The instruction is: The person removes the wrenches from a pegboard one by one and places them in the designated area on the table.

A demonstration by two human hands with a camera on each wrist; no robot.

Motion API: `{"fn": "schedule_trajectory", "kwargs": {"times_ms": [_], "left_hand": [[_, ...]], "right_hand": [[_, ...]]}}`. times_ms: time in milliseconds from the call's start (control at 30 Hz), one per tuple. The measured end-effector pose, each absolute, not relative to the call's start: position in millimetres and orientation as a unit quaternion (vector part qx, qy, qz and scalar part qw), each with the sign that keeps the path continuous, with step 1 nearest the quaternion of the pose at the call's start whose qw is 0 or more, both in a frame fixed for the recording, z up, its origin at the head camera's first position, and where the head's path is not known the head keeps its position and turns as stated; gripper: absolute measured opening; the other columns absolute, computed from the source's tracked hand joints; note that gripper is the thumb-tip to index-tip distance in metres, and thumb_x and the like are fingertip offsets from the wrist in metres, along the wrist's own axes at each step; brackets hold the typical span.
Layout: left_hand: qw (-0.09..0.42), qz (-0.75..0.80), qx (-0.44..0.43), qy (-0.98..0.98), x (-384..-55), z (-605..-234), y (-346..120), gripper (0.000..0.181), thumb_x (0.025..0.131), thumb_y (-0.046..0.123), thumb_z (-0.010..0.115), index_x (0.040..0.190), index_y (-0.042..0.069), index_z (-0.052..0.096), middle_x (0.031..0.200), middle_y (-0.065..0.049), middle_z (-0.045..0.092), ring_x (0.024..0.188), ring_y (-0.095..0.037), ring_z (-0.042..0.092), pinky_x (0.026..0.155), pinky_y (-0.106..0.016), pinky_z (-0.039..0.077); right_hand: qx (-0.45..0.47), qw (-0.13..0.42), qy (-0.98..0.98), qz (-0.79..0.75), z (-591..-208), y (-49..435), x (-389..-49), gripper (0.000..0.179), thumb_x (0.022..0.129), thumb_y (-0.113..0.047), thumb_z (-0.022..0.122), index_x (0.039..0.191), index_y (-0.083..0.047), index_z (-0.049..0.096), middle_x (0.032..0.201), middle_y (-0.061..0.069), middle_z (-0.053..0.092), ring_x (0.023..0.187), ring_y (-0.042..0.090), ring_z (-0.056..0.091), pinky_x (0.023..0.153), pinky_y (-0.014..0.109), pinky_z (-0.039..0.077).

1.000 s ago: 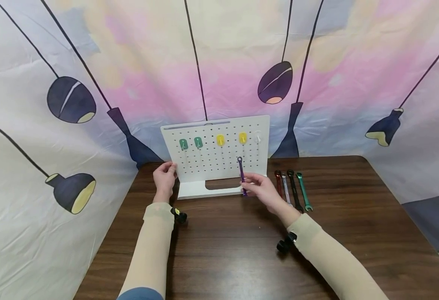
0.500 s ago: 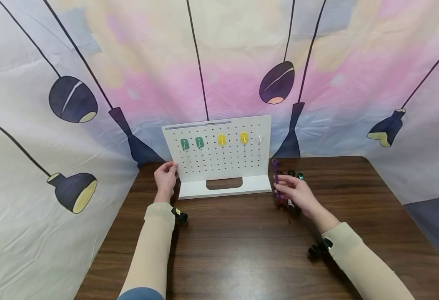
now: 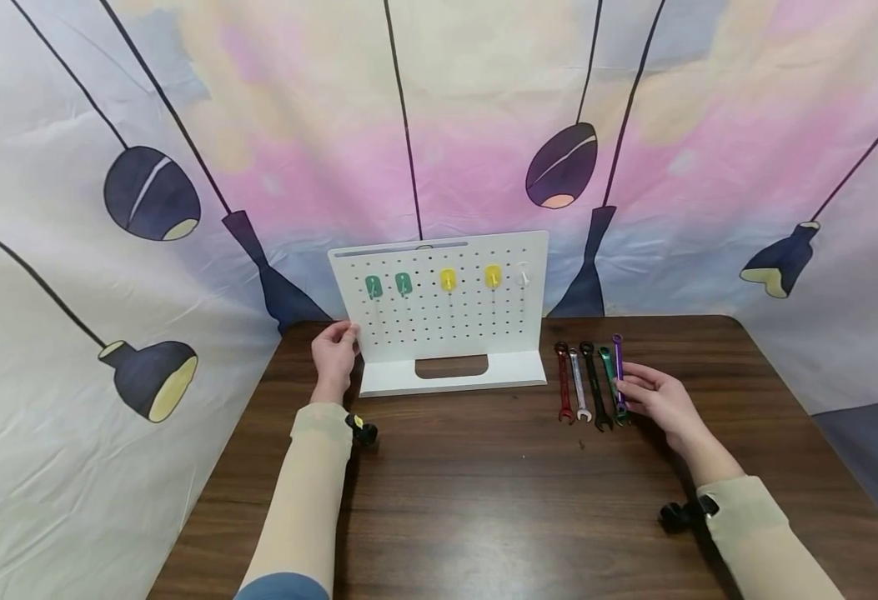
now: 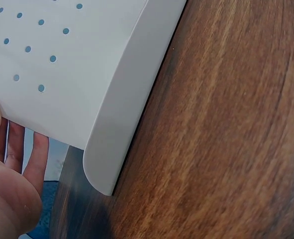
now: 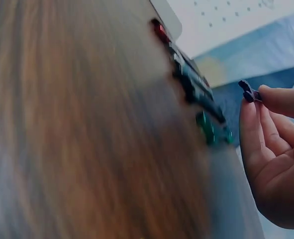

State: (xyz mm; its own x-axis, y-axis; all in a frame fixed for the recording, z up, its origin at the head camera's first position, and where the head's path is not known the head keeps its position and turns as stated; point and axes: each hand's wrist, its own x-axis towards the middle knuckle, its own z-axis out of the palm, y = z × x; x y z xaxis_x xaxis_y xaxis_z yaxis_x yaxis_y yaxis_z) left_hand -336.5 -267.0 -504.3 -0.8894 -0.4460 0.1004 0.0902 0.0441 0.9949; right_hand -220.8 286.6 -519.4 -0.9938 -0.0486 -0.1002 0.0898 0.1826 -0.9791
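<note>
My left hand [image 3: 335,358] grips the left edge of a white pegboard [image 3: 439,325], thumb in front and fingers behind, as the left wrist view also shows. Off to the right, my right hand [image 3: 658,402] pinches a purple wrench [image 3: 619,367] between thumb and fingers. In the right wrist view that wrench [image 5: 247,92] is held above the table, with its end toward the camera. Just left of it lie a green wrench [image 3: 607,375], a black wrench [image 3: 595,387], a silver wrench [image 3: 579,385] and a red wrench [image 3: 564,385], side by side.
Two green hooks [image 3: 403,284], two yellow hooks [image 3: 493,276] and a clear hook [image 3: 523,274] are on the pegboard. The board stands near the back of a dark wooden table [image 3: 484,500]. Behind hangs a printed cloth [image 3: 469,150].
My right hand has carried the purple wrench rightward from in front of the pegboard, past the other wrenches to beside the green one. The left hand stays at the board's edge.
</note>
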Motion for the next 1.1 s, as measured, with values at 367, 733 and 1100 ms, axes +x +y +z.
{"fn": "schedule_trajectory", "kwargs": {"times_ms": [367,733,1100], "left_hand": [[0.193,-0.674,0.13,-0.701,-338.2,-502.6,-266.5,0.023,0.105,0.018,0.073,0.118,-0.002,0.073,0.104,-0.006,0.065,0.092,-0.016,0.063,0.096,-0.054,0.058],[0.188,-0.672,0.138,-0.702,-337.9,-503.4,-267.9,0.023,0.106,0.019,0.072,0.118,-0.001,0.073,0.107,-0.008,0.066,0.096,-0.02,0.063,0.097,-0.053,0.058],[0.185,-0.68,0.135,-0.697,-337.3,-503.5,-267.4,0.022,0.105,0.018,0.073,0.117,-0.001,0.073,0.106,-0.006,0.065,0.095,-0.019,0.063,0.093,-0.049,0.059]], "right_hand": [[0.022,0.062,0.827,-0.559,-526.6,308.9,-216.0,0.063,0.109,-0.031,0.066,0.155,0.008,0.047,0.142,0.028,0.062,0.101,0.001,0.069,0.087,0.025,0.061],[0.033,0.038,0.884,-0.465,-528.5,306.3,-216.6,0.056,0.111,-0.033,0.063,0.149,0.006,0.056,0.136,0.029,0.067,0.118,0.044,0.068,0.092,0.051,0.06],[0.044,0.015,0.913,-0.406,-525.2,300.5,-217.3,0.045,0.108,-0.026,0.067,0.14,0.005,0.065,0.125,0.029,0.071,0.105,0.041,0.071,0.08,0.048,0.06]]}}
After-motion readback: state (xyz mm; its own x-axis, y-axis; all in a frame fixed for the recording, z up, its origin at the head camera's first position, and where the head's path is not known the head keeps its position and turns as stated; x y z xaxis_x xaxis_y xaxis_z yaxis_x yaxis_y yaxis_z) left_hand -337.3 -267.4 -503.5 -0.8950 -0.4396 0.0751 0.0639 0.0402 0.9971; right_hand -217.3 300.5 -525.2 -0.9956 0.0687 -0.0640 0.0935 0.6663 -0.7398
